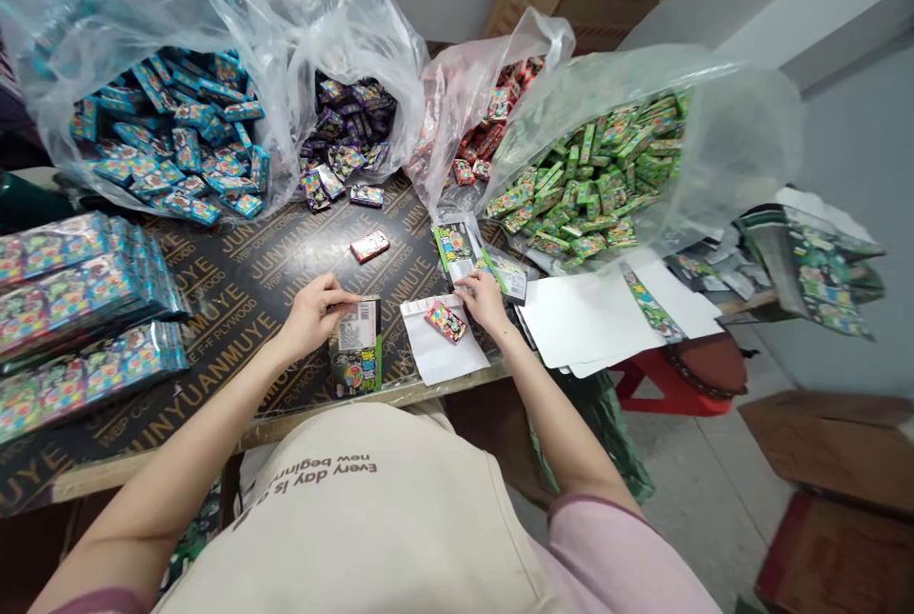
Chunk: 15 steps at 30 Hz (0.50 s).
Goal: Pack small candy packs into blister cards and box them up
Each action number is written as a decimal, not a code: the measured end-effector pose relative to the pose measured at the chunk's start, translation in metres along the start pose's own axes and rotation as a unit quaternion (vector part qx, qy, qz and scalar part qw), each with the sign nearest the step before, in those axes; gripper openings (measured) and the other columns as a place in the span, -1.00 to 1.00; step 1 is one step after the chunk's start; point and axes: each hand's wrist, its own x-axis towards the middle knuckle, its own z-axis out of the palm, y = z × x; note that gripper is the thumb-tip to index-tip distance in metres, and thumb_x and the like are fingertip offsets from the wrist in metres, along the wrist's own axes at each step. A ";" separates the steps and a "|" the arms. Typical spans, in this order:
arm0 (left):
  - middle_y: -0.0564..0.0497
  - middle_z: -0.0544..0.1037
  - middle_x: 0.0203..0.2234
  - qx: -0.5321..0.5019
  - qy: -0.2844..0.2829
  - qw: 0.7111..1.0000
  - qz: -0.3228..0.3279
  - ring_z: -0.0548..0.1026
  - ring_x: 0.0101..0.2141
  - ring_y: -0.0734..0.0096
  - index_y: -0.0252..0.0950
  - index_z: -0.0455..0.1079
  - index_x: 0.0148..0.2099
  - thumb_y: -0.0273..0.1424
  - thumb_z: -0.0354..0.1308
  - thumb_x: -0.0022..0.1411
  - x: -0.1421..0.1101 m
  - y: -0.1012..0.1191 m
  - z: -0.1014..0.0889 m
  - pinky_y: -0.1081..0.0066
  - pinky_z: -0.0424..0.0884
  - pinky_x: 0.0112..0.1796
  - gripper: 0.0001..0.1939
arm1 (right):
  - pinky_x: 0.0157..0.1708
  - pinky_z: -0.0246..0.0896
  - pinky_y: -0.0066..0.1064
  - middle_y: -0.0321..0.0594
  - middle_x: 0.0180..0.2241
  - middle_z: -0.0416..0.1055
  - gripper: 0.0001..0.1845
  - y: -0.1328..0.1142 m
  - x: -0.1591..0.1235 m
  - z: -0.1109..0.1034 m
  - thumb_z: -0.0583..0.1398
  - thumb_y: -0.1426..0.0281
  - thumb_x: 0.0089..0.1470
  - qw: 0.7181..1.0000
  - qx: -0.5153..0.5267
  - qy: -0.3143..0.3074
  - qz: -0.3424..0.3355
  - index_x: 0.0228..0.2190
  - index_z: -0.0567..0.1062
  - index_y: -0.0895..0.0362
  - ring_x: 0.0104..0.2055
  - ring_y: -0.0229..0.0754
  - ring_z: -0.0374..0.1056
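Observation:
My left hand (316, 313) pinches the upper left edge of a flat black-and-green printed packet (361, 362) that lies at the table's front edge. My right hand (486, 300) has its fingers closed by the top right corner of a white paper sheet (444, 362); what is between them, if anything, is hidden. On that sheet rests a small red candy box (447, 321). Just beyond my right hand lie more black-and-green packets (455, 250). A single red-and-white box (369, 246) sits farther back, between the hands.
Open plastic bags at the back hold blue boxes (187, 148), purple boxes (357, 119), red boxes (492, 124) and green boxes (600, 171). Wrapped blue packs (78, 295) are stacked on the left. White sheets (571, 319) overhang the front edge, near a red stool (646, 381).

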 end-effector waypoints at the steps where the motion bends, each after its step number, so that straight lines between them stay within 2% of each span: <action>1: 0.04 0.32 -0.49 -0.001 0.003 1.000 -0.005 0.33 -0.42 0.44 -0.24 0.57 -0.22 -0.46 0.10 0.20 0.000 0.000 0.001 0.42 0.27 -0.37 -0.80 | -0.10 0.16 -0.14 -0.09 -0.31 0.36 -0.89 0.003 -0.002 0.003 0.19 0.43 0.02 1.000 -0.004 -0.005 -0.011 -0.43 0.55 0.14 -0.16 0.00 0.26; 5: 0.04 0.33 -0.49 -0.008 0.014 1.000 -0.019 0.33 -0.42 0.44 -0.23 0.56 -0.24 -0.45 0.11 0.19 -0.001 0.000 0.003 0.42 0.28 -0.36 -0.81 | -0.16 0.15 -0.26 -0.09 -0.37 0.36 -0.83 -0.005 -0.015 0.010 0.09 0.49 0.07 0.999 0.001 -0.025 -0.046 -0.49 0.45 0.14 -0.20 -0.05 0.26; 11: 0.04 0.41 -0.55 -0.027 0.060 0.997 -0.027 0.37 -0.46 0.43 -0.28 0.52 -0.40 -0.43 0.18 0.12 0.000 0.000 0.005 0.41 0.27 -0.39 -0.90 | -0.35 0.14 -0.37 -0.18 -0.49 0.37 -0.86 -0.008 -0.021 0.002 0.03 0.52 0.06 0.998 0.028 -0.059 -0.010 -0.45 0.35 0.12 -0.41 -0.13 0.28; 13: 0.03 0.45 -0.55 -0.032 0.071 0.996 -0.039 0.39 -0.47 0.42 -0.29 0.48 -0.45 -0.42 0.21 0.09 0.000 0.001 0.005 0.40 0.28 -0.39 -0.90 | -0.39 0.12 -0.37 -0.20 -0.52 0.36 -0.89 -0.011 -0.015 -0.006 0.04 0.51 0.04 0.998 0.033 -0.048 0.014 -0.47 0.33 0.11 -0.46 -0.15 0.25; 15: 0.03 0.46 -0.56 -0.030 0.077 0.995 -0.046 0.40 -0.48 0.42 -0.29 0.46 -0.48 -0.43 0.23 0.07 0.000 0.002 0.006 0.41 0.28 -0.40 -0.90 | -0.36 0.13 -0.35 -0.19 -0.50 0.36 -0.91 -0.027 -0.006 -0.016 0.06 0.47 0.02 0.997 0.063 -0.012 0.036 -0.49 0.31 0.11 -0.44 -0.15 0.25</action>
